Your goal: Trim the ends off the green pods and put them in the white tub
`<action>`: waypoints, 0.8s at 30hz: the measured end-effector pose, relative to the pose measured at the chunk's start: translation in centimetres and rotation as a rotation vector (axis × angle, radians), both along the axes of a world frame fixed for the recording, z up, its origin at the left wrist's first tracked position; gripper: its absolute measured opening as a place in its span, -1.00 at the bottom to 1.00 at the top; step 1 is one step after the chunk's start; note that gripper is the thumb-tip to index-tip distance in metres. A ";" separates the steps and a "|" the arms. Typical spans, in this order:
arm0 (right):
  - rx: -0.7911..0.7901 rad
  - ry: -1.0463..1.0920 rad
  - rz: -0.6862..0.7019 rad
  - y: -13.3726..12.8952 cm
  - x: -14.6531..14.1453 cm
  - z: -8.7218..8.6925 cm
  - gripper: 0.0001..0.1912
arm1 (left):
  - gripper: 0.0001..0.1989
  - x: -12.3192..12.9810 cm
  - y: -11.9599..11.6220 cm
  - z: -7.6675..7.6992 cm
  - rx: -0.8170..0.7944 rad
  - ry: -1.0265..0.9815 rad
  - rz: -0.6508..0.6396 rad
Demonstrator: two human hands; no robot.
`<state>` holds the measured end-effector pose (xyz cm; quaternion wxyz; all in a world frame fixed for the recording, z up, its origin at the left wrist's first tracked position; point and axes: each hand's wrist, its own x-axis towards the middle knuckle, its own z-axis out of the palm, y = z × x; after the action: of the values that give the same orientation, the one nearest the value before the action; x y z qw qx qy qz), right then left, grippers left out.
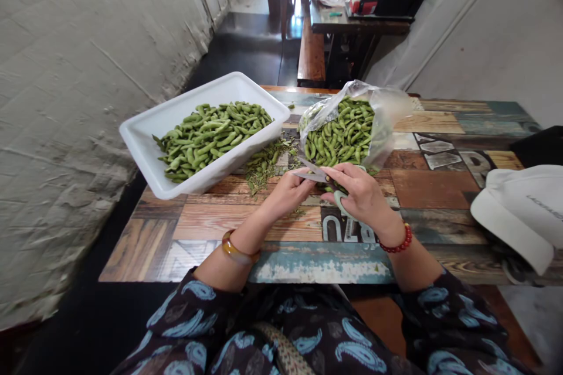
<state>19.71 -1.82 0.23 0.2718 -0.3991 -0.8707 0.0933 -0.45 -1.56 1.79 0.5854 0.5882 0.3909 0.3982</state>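
My right hand (358,193) grips a pair of scissors (342,202) with pale green handles, its blades spread apart and pointing left. Close against those blades, my left hand (288,190) is closed in a pinch; whatever lies between its fingertips is hidden. Just beyond my hands, a clear plastic bag (389,114) lies with its mouth towards me, full of green soybean pods (341,135). To the left stands a white plastic tub (176,188) holding a heap of pods (211,137). Cut stems and scraps (261,170) are scattered between tub and bag.
The patterned wood table (435,187) carries a white cap (523,205) at its right side. A rough white wall (88,70) runs along the left. Further back are a bench (311,53) and a second table (329,26) with a loaded black tray (391,7).
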 end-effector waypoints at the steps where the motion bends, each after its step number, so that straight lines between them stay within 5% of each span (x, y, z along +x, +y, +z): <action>1: -0.002 0.003 0.004 0.0 0.0 0.0 -0.45 | -0.75 0.0 0.0 0.1 0.010 0.007 -0.007; 14: -0.058 0.004 -0.023 -0.2 0.1 0.3 -0.51 | -0.69 -0.3 0.0 -0.5 -0.015 0.028 -0.017; 24: -0.061 0.065 0.144 0.5 0.9 0.1 -0.44 | -0.71 -1.3 0.0 0.5 -0.064 0.018 -0.234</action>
<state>20.61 -1.31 0.36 0.2804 -0.3402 -0.8847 0.1518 -1.76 -1.58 2.27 0.6426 0.6145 0.3375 0.3092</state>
